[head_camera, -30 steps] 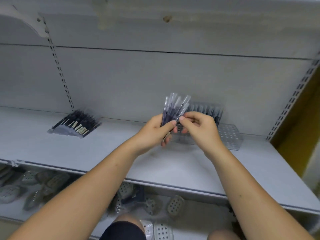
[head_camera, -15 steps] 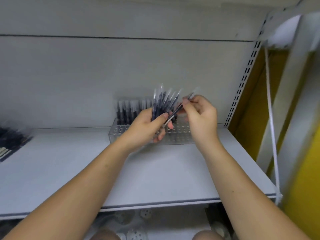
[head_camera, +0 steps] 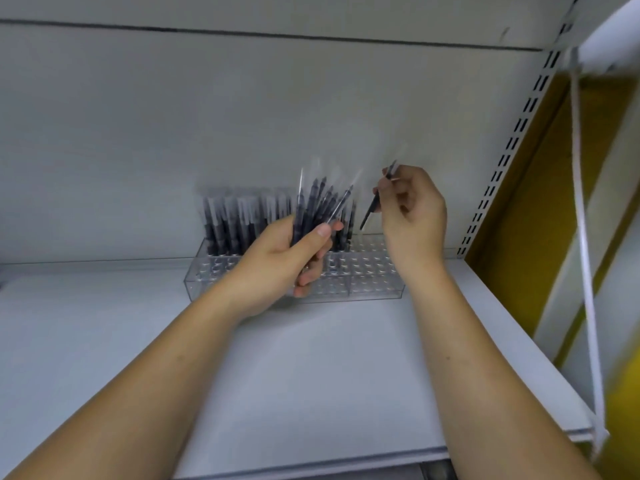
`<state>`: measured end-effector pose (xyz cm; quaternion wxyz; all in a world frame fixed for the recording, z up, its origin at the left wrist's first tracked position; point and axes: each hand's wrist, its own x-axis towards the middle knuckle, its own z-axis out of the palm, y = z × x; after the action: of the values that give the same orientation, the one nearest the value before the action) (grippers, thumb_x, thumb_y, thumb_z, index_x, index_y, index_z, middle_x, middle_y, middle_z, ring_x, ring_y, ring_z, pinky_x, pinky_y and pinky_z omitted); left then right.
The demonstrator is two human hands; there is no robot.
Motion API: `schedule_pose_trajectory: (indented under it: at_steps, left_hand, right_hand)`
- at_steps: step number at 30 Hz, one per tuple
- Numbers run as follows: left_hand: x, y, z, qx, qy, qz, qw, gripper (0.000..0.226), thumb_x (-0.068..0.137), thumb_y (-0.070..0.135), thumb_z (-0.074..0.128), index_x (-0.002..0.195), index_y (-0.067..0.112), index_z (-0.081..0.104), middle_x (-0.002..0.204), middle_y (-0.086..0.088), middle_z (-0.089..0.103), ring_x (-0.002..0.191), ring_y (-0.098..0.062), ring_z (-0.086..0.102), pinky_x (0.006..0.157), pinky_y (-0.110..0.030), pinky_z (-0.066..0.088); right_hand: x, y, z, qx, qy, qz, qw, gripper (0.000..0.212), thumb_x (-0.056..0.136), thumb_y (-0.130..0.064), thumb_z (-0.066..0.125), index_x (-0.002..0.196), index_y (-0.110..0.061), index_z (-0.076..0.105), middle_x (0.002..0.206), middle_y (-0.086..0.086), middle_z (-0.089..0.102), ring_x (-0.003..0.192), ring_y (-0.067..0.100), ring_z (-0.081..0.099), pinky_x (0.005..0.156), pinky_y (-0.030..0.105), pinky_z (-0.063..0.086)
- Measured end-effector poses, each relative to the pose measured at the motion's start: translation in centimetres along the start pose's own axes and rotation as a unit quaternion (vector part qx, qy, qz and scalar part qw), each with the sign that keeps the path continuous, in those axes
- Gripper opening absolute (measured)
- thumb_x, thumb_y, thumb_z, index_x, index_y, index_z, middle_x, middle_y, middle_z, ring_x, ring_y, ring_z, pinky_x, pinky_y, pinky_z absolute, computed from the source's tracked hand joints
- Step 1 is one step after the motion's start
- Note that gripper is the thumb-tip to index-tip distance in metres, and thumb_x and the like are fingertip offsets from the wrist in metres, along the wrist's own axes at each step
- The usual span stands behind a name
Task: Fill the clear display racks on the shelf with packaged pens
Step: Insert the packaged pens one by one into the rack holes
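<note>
Left hand (head_camera: pixel 277 258): the grip is closing around a fanned bundle of packaged pens (head_camera: pixel 322 209), with the thumb pressing across the front and the fingers curling behind. The bundle is standing roughly upright, just in front of the clear display rack (head_camera: pixel 374 282).

Right hand (head_camera: pixel 412 216): the grip is pinching a single packaged pen (head_camera: pixel 369 214) between thumb and fingertips. The pen is slanting down and left above the rack's right half, apart from the bundle.

The rack is sitting on the white shelf (head_camera: pixel 311 358) against the back panel. A row of racked pens (head_camera: pixel 235 223) is standing upright in its rear holes, from the left end to about the middle. Blur is obscuring any print on the packaging.

At right, a slotted upright (head_camera: pixel 512 140) is running up the panel edge, and a white cord (head_camera: pixel 585 254) is hanging beside a yellow wall (head_camera: pixel 540 202).
</note>
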<state>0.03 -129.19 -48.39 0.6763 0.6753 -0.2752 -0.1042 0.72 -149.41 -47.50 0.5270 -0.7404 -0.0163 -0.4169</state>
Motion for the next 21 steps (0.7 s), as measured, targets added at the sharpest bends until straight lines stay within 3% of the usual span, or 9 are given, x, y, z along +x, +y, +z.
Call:
schedule_pose_trajectory:
  at_steps: [3, 10, 21]
  left_hand:
    - [-0.1, -0.3, 0.1, -0.018, 0.002, 0.008, 1.000, 0.033, 0.103, 0.035, 0.053, 0.126, 0.012, 0.063, 0.082, -0.002, 0.044, 0.056, -0.017, 0.035, 0.047, -0.028, 0.031]
    - [-0.3, -0.5, -0.1, -0.043, 0.034, 0.004, 0.998, 0.022, 0.110, 0.017, 0.048, 0.124, 0.012, 0.063, 0.086, -0.003, 0.051, 0.056, -0.017, 0.034, 0.047, -0.026, 0.028]
    - [-0.3, -0.7, -0.3, -0.035, 0.046, 0.013, 0.998, 0.020, 0.110, 0.019, 0.049, 0.123, 0.011, 0.063, 0.089, -0.006, 0.056, 0.058, -0.019, 0.038, 0.047, -0.028, 0.031]
  right_hand:
    - [-0.2, 0.8, 0.2, -0.023, -0.036, 0.000, 0.999, 0.009, 0.099, -0.022, 0.063, 0.103, -0.030, 0.065, 0.088, -0.004, 0.072, 0.080, 0.020, 0.071, 0.078, 0.045, 0.059]
    - [-0.4, 1.4, 0.4, -0.048, -0.064, 0.002, 0.997, 0.007, 0.100, -0.020, 0.064, 0.106, -0.020, 0.066, 0.089, -0.004, 0.071, 0.081, 0.016, 0.071, 0.076, 0.037, 0.059]
    - [-0.6, 1.8, 0.6, -0.107, -0.094, 0.002, 0.990, 0.006, 0.097, -0.019, 0.069, 0.102, -0.017, 0.071, 0.084, -0.007, 0.071, 0.078, 0.013, 0.069, 0.076, 0.035, 0.059]
